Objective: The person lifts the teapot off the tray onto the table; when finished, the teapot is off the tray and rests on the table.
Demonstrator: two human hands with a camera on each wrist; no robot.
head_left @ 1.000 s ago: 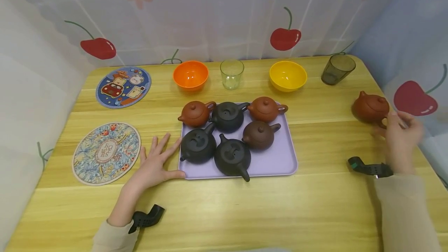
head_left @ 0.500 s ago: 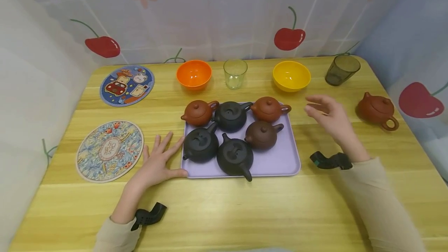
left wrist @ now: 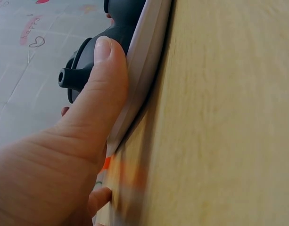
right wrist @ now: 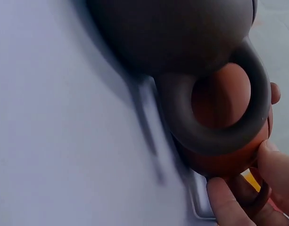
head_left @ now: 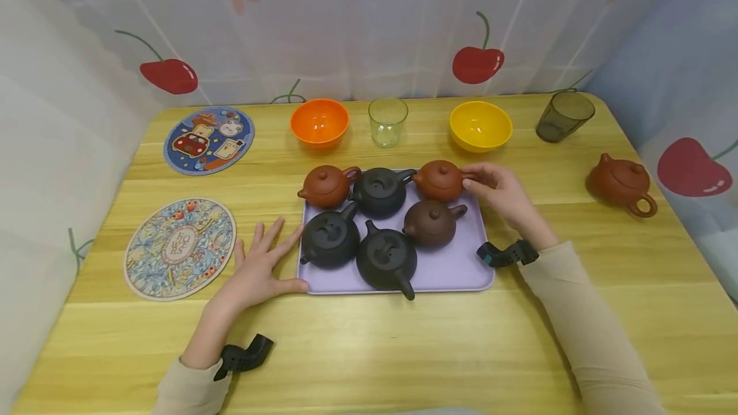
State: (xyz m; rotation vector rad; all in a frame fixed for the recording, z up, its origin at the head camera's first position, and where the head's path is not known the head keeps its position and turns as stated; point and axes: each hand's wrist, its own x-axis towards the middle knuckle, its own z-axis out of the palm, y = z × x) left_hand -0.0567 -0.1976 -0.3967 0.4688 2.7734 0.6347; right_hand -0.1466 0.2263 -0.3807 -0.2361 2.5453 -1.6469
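Several small teapots stand together on a lilac tray (head_left: 452, 271). My right hand (head_left: 503, 194) pinches the handle of the reddish-brown teapot (head_left: 441, 179) at the tray's back right corner. In the right wrist view, thumb and fingertips (right wrist: 224, 197) close around that handle, behind the ring handle of the dark brown teapot (head_left: 429, 223). My left hand (head_left: 256, 271) lies with fingers spread at the tray's left edge, its thumb on the front left corner. Beside it are a black teapot (head_left: 330, 239) and, farther right, another black teapot (head_left: 386, 258).
Along the back stand an orange bowl (head_left: 319, 123), a green glass (head_left: 387, 122), a yellow bowl (head_left: 480, 125) and a dark glass (head_left: 565, 117). A reddish teapot (head_left: 618, 181) sits alone at the right. Two round mats lie at left, one blue (head_left: 209, 141), one floral (head_left: 180, 250).
My right hand has let go of the lone teapot at the right, crossed leftward, and taken the handle of the reddish-brown teapot on the tray. My left hand stays at the tray's edge.
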